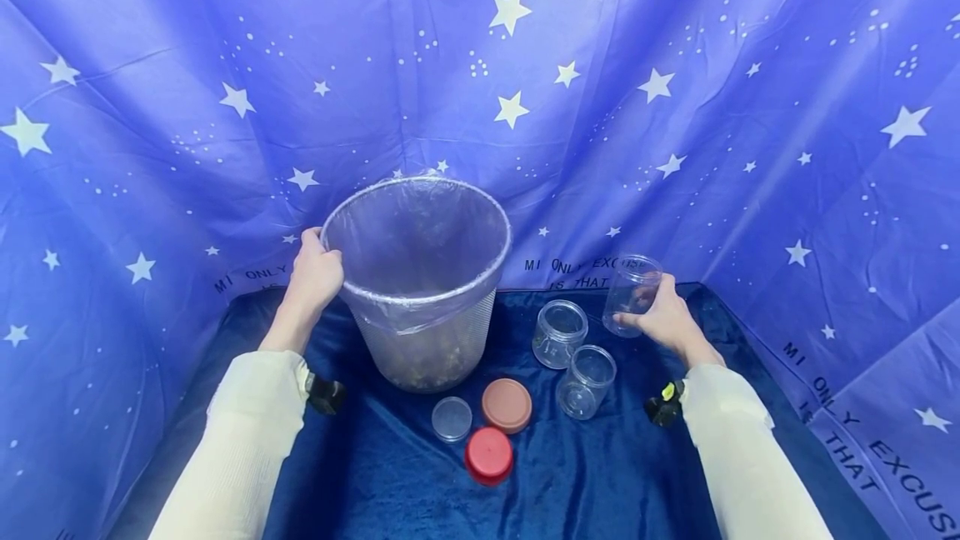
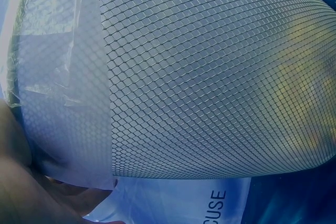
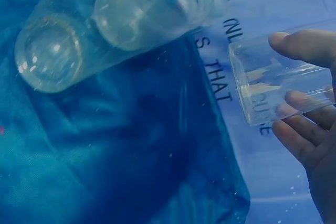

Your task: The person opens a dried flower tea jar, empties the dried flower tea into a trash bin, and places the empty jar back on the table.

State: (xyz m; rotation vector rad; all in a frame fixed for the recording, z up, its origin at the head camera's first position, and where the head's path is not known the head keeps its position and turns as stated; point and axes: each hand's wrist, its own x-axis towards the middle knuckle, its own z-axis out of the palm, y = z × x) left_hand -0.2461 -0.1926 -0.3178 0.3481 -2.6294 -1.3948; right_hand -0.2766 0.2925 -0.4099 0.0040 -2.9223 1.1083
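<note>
My left hand (image 1: pixel 317 272) grips the rim of a mesh wastebasket (image 1: pixel 427 348) lined with a clear plastic bag (image 1: pixel 408 317). Yellowish contents show blurred through the mesh low down in the left wrist view. At the right, my right hand (image 1: pixel 663 319) holds a clear jar (image 1: pixel 628 294) round its side, thumb on one side and fingers on the other; no lid shows on it. Two more clear jars without lids stand close together to its left: one jar (image 1: pixel 555 348) farther back, the other jar (image 1: pixel 581 394) nearer me.
In front of the wastebasket lie a clear lid (image 1: pixel 452 419), an orange-brown lid (image 1: pixel 506 405) and a red lid (image 1: pixel 490 455). Dark blue cloth (image 1: pixel 585 490) covers the table. A purple-blue curtain with stars (image 1: pixel 420 107) hangs behind and at both sides.
</note>
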